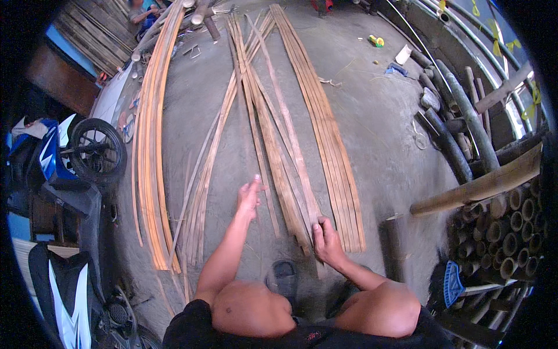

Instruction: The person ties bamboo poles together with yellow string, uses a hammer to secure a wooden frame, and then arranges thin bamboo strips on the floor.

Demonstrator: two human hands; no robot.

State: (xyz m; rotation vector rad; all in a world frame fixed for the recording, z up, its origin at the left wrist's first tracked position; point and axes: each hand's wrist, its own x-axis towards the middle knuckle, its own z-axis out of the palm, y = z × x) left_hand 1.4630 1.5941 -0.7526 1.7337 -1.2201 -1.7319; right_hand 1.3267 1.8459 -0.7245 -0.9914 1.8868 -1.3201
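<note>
Long split bamboo strips lie lengthwise on the concrete floor before me. My right hand (326,239) is closed round the near end of a pale bamboo strip (288,123), thumb on top. That strip slants away to the far side, over a loose crossing pile of strips (268,145). Over the floor left of this pile hovers my left hand (250,196), its fingers apart and nothing visible in them. Right of the pile is a flat row of strips (319,125) laid side by side. An orange-toned bundle of strips (156,128) stretches along the left.
Parked at left is a blue and black motorcycle (52,157). Cut bamboo tubes (511,232) are stacked at right, beside a blue plastic rake-like head (452,284). Dark bamboo poles (465,116) line the right wall. Another person (142,16) sits at the far left.
</note>
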